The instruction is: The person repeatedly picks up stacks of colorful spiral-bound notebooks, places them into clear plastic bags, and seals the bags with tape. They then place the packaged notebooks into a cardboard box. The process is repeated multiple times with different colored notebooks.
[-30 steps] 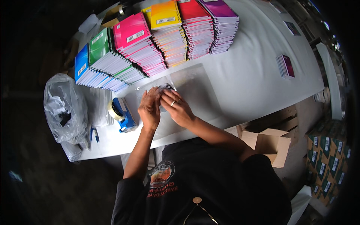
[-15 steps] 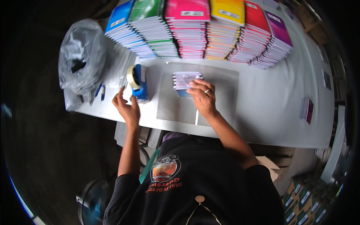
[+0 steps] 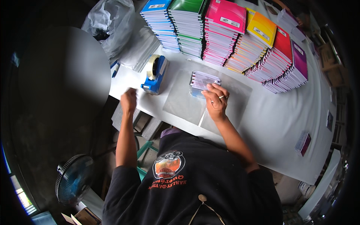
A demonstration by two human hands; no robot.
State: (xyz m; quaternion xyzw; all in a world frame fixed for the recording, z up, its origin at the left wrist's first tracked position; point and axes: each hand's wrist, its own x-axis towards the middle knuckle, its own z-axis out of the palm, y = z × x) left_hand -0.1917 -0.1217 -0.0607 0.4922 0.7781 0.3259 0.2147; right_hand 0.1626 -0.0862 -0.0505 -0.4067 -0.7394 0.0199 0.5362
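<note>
A small bundle of spiral notebooks (image 3: 204, 80) in clear plastic lies on a translucent sheet (image 3: 183, 103) in front of me. My right hand (image 3: 216, 101), with a ring on one finger, curls its fingers at the bundle's right edge and grips the plastic wrapping there. To the left stands a blue tape dispenser (image 3: 154, 80) with a roll of clear tape (image 3: 152, 66). Just below it, near the table's front edge, my left hand (image 3: 128, 100) is closed and somewhat blurred; anything between its fingers is too small to make out.
Tall stacks of spiral notebooks in blue (image 3: 159, 26), green, pink (image 3: 221, 33), yellow, red and purple line the far side. Clear bags (image 3: 140, 48) and a pen (image 3: 116, 70) lie at the left. Another small bundle (image 3: 303, 143) sits far right; a fan (image 3: 75, 179) stands lower left.
The view has turned, shifting the table's things rightward. My left hand has closed from spread fingers and come nearer the table's front edge. My right hand stays at the bundle.
</note>
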